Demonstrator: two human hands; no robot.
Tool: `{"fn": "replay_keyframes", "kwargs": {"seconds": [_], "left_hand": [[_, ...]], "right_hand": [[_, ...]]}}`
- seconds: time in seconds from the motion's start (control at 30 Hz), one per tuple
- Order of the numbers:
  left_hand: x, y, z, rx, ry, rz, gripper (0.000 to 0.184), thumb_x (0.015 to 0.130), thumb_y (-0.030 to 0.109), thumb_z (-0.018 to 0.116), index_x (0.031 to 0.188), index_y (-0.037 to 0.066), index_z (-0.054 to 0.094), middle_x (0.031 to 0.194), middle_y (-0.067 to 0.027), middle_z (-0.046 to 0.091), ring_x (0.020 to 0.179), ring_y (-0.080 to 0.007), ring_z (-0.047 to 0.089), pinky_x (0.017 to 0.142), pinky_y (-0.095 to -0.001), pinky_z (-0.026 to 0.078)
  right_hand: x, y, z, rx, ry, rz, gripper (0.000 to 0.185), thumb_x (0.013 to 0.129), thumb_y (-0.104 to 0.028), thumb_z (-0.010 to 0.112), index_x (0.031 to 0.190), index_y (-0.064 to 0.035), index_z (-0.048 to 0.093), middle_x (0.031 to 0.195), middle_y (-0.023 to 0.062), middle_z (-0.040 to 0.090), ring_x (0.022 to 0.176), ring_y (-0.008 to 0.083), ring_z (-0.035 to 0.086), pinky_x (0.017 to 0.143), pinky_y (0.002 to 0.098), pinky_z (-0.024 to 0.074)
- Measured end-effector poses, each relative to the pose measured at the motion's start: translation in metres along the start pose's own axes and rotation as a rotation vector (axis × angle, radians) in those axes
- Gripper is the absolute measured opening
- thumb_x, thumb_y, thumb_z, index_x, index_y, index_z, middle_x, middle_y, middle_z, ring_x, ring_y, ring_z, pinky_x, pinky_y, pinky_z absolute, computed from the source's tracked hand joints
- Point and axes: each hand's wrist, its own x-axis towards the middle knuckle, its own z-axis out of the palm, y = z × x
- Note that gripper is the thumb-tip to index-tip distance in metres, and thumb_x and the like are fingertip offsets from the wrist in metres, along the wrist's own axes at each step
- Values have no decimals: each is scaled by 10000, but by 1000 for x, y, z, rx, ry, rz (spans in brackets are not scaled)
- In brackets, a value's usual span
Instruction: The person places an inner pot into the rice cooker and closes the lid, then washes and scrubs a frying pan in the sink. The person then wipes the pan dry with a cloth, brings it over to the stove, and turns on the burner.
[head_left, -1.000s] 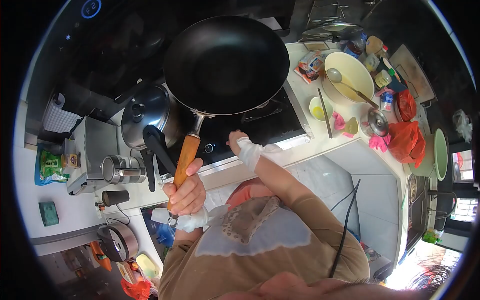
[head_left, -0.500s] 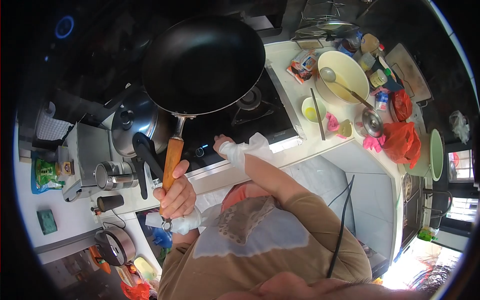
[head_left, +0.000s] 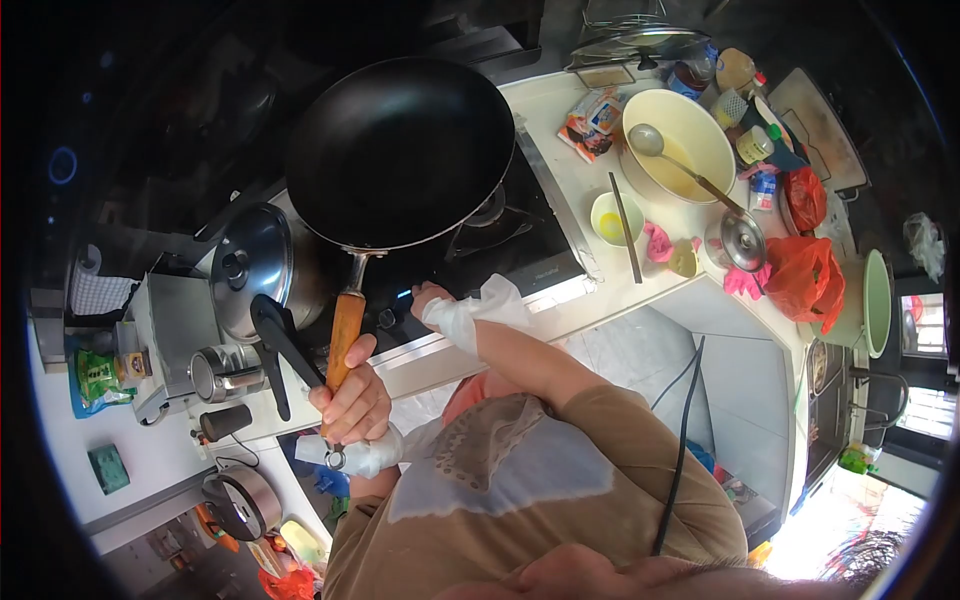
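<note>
My left hand (head_left: 355,400) is closed around the wooden handle of a black wok (head_left: 400,150). The wok looks bare inside and covers the left part of the black gas stove (head_left: 545,235); whether it touches the burner beneath is hidden. At the stove's front edge is my right hand (head_left: 430,303), close to a control knob (head_left: 388,318) and a small lit display (head_left: 404,294). Its fingers look curled, and anything under them is hidden. White plastic wraps both wrists. Left of the wok stands a lidded steel pot (head_left: 250,270) with a black handle.
On the right counter, a cream basin (head_left: 705,130) holds pale liquid and a ladle (head_left: 647,140). Beside it are a small bowl (head_left: 606,205) with yellow liquid, chopsticks (head_left: 625,225) and red bags (head_left: 805,280). A glass kettle (head_left: 225,373) stands at left; a black cable (head_left: 685,450) hangs near my right arm.
The view has shifted slightly. The wok appears a little lower and nearer the stove, still in my left hand. My right hand stays near the knob.
</note>
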Motion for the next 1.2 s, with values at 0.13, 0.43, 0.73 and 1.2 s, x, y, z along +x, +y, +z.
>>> {"fn": "replay_keyframes", "kwargs": {"seconds": [0.13,0.43,0.73,1.2], "left_hand": [[7,-5,-14,15,40,-36,378,856,-9,558,1097,-9,267,670,-143,603,544,-250,672,451,-325,567],[19,5,-66,-205,140,2,348,878,36,544,1111,-1,287,696,-108,586,557,-204,652,522,-323,569],[80,-6,-53,-365,220,118,304,926,54,558,1056,37,284,732,-87,575,613,-199,662,538,-305,564],[84,28,-71,-409,189,182,265,920,2,531,988,61,282,710,-111,575,565,-206,652,496,-273,557]], "right_hand": [[-19,-3,-20,-29,-11,24,341,749,-41,664,1085,-1,708,1253,185,567,1085,354,572,850,382,530],[58,-15,78,575,291,382,393,827,-367,623,1004,-29,715,1220,128,591,1113,292,578,813,336,515],[33,-19,47,522,255,295,364,715,-45,685,1073,15,703,1171,248,566,977,450,602,687,498,578],[2,-20,26,-162,296,190,402,610,10,708,1010,50,706,955,239,613,781,414,641,576,459,571]]}}
